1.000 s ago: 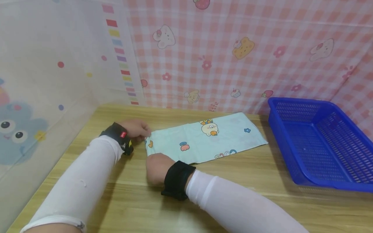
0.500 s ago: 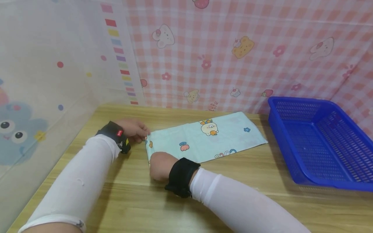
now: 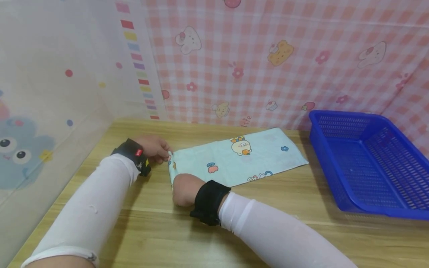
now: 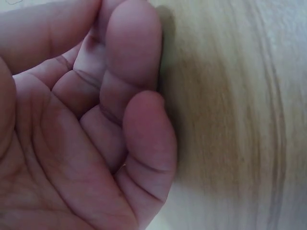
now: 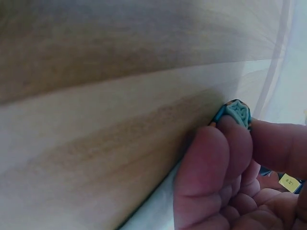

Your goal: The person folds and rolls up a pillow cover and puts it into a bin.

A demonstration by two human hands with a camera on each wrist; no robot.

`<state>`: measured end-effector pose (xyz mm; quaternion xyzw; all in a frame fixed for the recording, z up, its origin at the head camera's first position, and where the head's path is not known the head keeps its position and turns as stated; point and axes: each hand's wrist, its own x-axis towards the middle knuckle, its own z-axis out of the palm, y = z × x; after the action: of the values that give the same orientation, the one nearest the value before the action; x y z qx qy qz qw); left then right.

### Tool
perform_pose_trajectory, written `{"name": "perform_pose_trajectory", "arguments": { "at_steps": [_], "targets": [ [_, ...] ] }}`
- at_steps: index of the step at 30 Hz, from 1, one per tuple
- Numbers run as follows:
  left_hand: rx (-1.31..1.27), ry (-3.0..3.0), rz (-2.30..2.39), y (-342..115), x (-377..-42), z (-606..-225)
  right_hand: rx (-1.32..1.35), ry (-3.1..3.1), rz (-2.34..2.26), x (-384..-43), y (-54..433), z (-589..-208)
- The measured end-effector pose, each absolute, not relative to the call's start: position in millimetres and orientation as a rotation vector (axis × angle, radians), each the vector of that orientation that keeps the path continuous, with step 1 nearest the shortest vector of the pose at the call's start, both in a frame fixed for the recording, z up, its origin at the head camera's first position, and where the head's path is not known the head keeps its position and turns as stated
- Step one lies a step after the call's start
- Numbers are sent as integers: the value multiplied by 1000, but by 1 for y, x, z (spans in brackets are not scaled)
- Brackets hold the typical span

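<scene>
A pale mint cloth (image 3: 231, 162) with cartoon prints lies as a long flat strip on the wooden table, slanting up toward the right. Its left end is rolled into a narrow roll. My left hand (image 3: 152, 148) pinches the far corner of that end; in the left wrist view its fingers (image 4: 148, 134) are curled close to the tabletop, and the cloth hardly shows. At the near corner, my right hand (image 3: 187, 190) grips the roll, whose coiled end (image 5: 238, 112) pokes out between thumb and fingers in the right wrist view.
A blue perforated plastic basket (image 3: 326, 175) stands to the right of the cloth. Behind the table hangs a pink checked sheet (image 3: 254, 89), with a white printed sheet (image 3: 83, 100) along the left side. Bare wood (image 3: 161, 238) lies in front of the hands.
My right hand has shifted slightly to the right along the near edge. The left hand has hardly moved and keeps its pinch on the far corner. The flat part of the cloth stays put.
</scene>
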<state>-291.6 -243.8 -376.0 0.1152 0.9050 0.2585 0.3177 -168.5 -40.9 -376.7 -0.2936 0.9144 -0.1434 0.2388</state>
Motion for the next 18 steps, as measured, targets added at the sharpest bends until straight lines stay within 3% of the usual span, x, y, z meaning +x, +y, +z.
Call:
{"name": "perform_pose_trajectory", "arguments": {
  "at_steps": [4,18],
  "targets": [
    [295,2389,683,-242,-291,-376,-700,2485,-338,-174,-50,-381],
    [299,2477,583,-235,-294,-382,-737,2489,-313,-172,-49,-381]
  ]
}}
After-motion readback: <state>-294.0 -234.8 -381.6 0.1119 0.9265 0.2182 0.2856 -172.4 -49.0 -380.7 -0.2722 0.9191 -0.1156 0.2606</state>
